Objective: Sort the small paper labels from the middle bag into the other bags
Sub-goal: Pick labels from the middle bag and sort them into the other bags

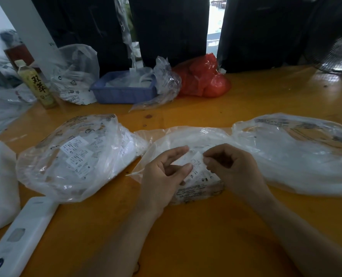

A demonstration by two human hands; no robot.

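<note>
Three clear plastic bags lie in a row on the orange table. The middle bag holds small white paper labels with size letters such as XL and M. Over it, my left hand and my right hand both pinch a small white label between thumb and fingers. The left bag is full of labels marked XS, S and XL. The right bag looks mostly white inside; its contents are hard to make out.
A white device lies at the front left beside a white bag. At the back stand a tea bottle, a blue basket, crumpled clear bags and a red bag. A fan sits far right.
</note>
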